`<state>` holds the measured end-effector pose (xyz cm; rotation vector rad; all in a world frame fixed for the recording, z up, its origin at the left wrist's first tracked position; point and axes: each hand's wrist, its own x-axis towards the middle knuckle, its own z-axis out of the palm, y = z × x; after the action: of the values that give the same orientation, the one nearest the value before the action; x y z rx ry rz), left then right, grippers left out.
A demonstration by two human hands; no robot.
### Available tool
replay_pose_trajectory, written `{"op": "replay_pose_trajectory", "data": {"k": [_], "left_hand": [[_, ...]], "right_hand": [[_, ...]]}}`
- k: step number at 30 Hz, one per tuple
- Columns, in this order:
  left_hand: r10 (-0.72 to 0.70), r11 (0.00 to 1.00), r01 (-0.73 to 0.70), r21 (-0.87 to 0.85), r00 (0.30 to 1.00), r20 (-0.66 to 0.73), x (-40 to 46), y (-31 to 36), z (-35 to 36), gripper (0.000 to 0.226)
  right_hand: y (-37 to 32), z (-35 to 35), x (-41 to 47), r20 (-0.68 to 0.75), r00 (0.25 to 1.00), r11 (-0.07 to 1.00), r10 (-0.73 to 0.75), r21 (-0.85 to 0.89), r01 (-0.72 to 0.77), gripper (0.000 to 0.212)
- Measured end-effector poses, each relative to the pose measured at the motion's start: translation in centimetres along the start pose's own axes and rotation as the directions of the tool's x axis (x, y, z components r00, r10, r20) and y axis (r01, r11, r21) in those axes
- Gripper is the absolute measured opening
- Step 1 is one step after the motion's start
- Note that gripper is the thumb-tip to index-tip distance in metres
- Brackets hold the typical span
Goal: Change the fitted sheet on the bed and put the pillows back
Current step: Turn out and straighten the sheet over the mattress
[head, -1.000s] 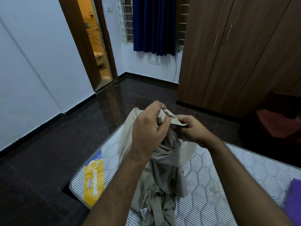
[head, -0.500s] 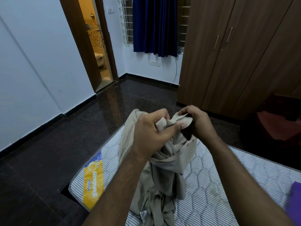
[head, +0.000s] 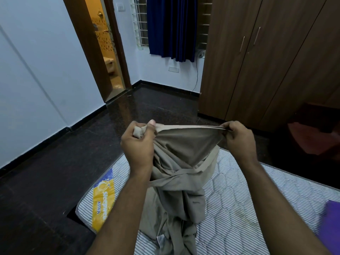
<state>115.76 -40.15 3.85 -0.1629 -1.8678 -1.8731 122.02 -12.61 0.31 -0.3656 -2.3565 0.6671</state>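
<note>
I hold the sheet [head: 181, 173] up over the mattress [head: 239, 208] with both hands. My left hand [head: 138, 144] is fisted round a bunched wad of its edge, thumb on top. My right hand [head: 239, 138] pinches the same edge further along, fingers curled over it. Between the two the hem runs taut and nearly level. Below it the beige cloth hangs in a pouch, then falls in twisted folds, and its lower end lies crumpled on the mattress near me. A small white tag [head: 161, 240] shows low on the cloth; I cannot read it.

The mattress is bare, striped and quilted. At its left corner is a yellow and blue label [head: 103, 201] that reads "ASTRA" under a larger brand word, which looks like "Sleepwell". Something purple [head: 331, 223] lies on the mattress at the right edge of view. Beyond are a dark floor [head: 55, 172], a wardrobe [head: 266, 61], a blue curtain [head: 171, 26] and an open doorway [head: 104, 43].
</note>
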Motion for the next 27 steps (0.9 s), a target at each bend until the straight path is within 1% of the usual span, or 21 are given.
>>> {"op": "replay_pose_trajectory", "data": {"k": [2,3,4,5,6,7,8,9,10,11,12,13,14,16,20,22,24,26,27], "left_hand": [[-0.067,0.997,0.068,-0.045,0.998,0.016,0.3,-0.9,-0.6,0.051],[-0.059,0.998,0.061,-0.022,0.996,0.064,0.5,-1.6,-0.9,0.055],[-0.015,0.999,0.008,0.054,0.991,0.133,0.6,-2.2,-1.3,0.056],[0.037,0.983,-0.074,0.168,0.976,0.215,0.6,-2.7,-1.7,0.059],[0.069,0.951,-0.153,0.27,0.952,0.299,0.6,-3.0,-2.1,0.061],[0.079,0.926,-0.201,0.319,0.931,0.357,0.5,-3.2,-2.3,0.061],[0.079,0.925,-0.209,0.317,0.922,0.38,0.6,-3.6,-2.5,0.057],[0.062,0.95,-0.166,0.263,0.93,0.363,0.7,-4.0,-2.5,0.05],[0.003,0.984,-0.055,0.167,0.955,0.298,0.9,-4.3,-2.6,0.045],[-0.101,0.995,0.097,0.031,0.973,0.21,1.1,-5.0,-2.9,0.045],[-0.225,0.966,0.237,-0.108,0.968,0.114,1.5,-5.6,-3.3,0.049],[-0.348,0.914,0.348,-0.209,0.937,0.041,1.7,-6.7,-3.9,0.054],[-0.44,0.87,0.418,-0.261,0.897,-0.03,1.9,-7.7,-4.6,0.056],[-0.539,0.821,0.486,-0.3,0.833,-0.125,2.1,-9.7,-6.2,0.054],[-0.634,0.768,0.585,-0.261,0.754,-0.172,1.8,-12.1,-8.5,0.048],[-0.667,0.743,0.63,-0.225,0.726,-0.17,1.2,-12.8,-9.2,0.05],[-0.704,0.709,0.67,-0.221,0.694,-0.151,0.4,-13.3,-9.5,0.05],[-0.729,0.676,0.68,-0.283,0.675,-0.118,-0.5,-13.5,-9.3,0.047],[-0.728,0.667,0.668,-0.331,0.678,-0.1,-0.9,-13.4,-9.1,0.047]], "right_hand": [[0.4,-0.9,0.4,0.004,0.998,0.987,-0.07,-0.142,0.07,0.023],[0.6,-1.3,0.5,0.016,0.997,0.977,-0.07,-0.203,0.072,0.021],[0.8,-1.6,0.7,0.021,0.999,0.966,-0.046,-0.254,0.05,0.02],[1.0,-1.8,0.8,0.024,1.0,0.959,-0.009,-0.284,0.015,0.018],[1.3,-2.0,1.0,0.025,0.999,0.952,0.032,-0.305,-0.023,0.016],[1.6,-2.2,1.1,0.032,0.996,0.944,0.079,-0.324,-0.065,0.015],[2.0,-2.4,1.3,0.046,0.99,0.933,0.134,-0.342,-0.11,0.016],[2.5,-2.7,1.4,0.063,0.981,0.922,0.185,-0.357,-0.151,0.017],[3.1,-3.0,1.4,0.085,0.971,0.912,0.224,-0.37,-0.178,0.019],[3.8,-3.2,1.2,0.109,0.962,0.905,0.249,-0.38,-0.191,0.019],[4.6,-3.4,0.9,0.136,0.956,0.9,0.26,-0.393,-0.189,0.02],[5.4,-3.6,0.4,0.168,0.948,0.891,0.271,-0.415,-0.182,0.02],[6.2,-3.8,-0.1,0.194,0.938,0.88,0.288,-0.439,-0.18,0.021],[7.7,-4.2,-1.1,0.22,0.918,0.862,0.33,-0.466,-0.198,0.022],[9.7,-4.9,-3.1,0.238,0.86,0.808,0.451,-0.518,-0.28,0.035],[10.2,-4.8,-4.1,0.275,0.843,0.79,0.462,-0.559,-0.251,0.037],[10.1,-4.4,-5.1,0.271,0.858,0.808,0.437,-0.537,-0.241,0.036],[9.5,-4.0,-5.7,0.225,0.883,0.827,0.412,-0.498,-0.259,0.035],[9.1,-3.8,-5.9,0.208,0.892,0.829,0.401,-0.496,-0.257,0.035]]}}
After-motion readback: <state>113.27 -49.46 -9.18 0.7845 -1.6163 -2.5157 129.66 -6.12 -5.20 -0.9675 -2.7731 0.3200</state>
